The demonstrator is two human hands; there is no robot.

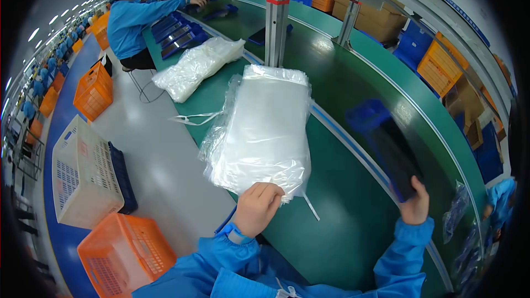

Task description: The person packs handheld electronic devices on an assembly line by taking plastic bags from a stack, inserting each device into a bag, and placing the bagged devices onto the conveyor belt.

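A thick stack of clear plastic bags [270,124] lies on the green bench in front of me. My left hand [257,208] is at the near edge of the stack, with thumb and fingers pinched on the plastic there. Off to the right, my right hand [415,203] grips the near end of a long black panel with a blue end piece [393,152]. Motion smears this panel, so its exact kind does not show. It is tilted over the dark green conveyor belt [342,85], apart from the bags. A white strip [311,208] sticks out beside the stack.
Another bundle of plastic bags [201,66] lies farther up the bench. A metal post [275,16] rises behind the stack. Orange crates [124,254] and a white crate [83,179] stand at the left. A co-worker in blue [130,27] sits beyond, near several blue-and-black panels [176,36].
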